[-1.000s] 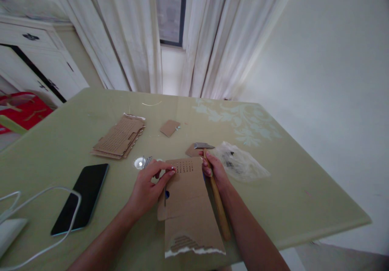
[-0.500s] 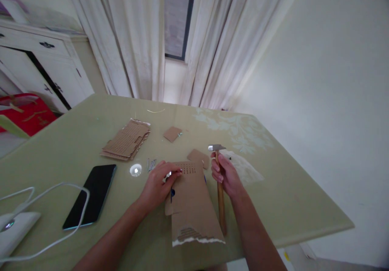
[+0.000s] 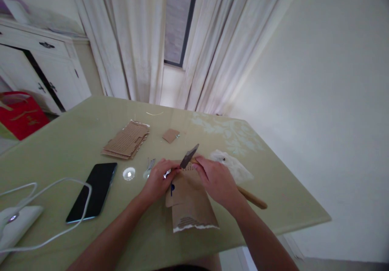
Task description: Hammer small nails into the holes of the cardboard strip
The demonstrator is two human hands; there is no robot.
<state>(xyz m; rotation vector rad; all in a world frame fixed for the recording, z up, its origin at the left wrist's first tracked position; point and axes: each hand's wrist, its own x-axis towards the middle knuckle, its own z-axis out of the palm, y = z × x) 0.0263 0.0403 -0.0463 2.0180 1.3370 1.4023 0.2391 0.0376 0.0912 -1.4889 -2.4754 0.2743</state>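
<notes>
A brown cardboard sheet (image 3: 194, 198) with a torn white lower edge and rows of small holes near its top lies in front of me. My left hand (image 3: 159, 179) pinches finger and thumb together at the sheet's upper left; what is between the fingertips is too small to make out. My right hand (image 3: 217, 179) is closed round the wooden handle of a hammer (image 3: 253, 198), close below its head. The metal head is tilted just above my left fingertips, over the holes. Several nails (image 3: 151, 164) lie left of my left hand.
A stack of perforated cardboard (image 3: 126, 141), a small cardboard square (image 3: 170, 135), and a clear round disc (image 3: 129, 173) are on the table (image 3: 291, 206). A black phone (image 3: 92, 192) and white cable (image 3: 62, 240) lie left. A white plastic bag (image 3: 235, 165) lies right.
My right hand has moved left with the hammer, which has turned from upright to slanting across, its head now at my left fingertips. My left hand keeps its pinch on the sheet.
</notes>
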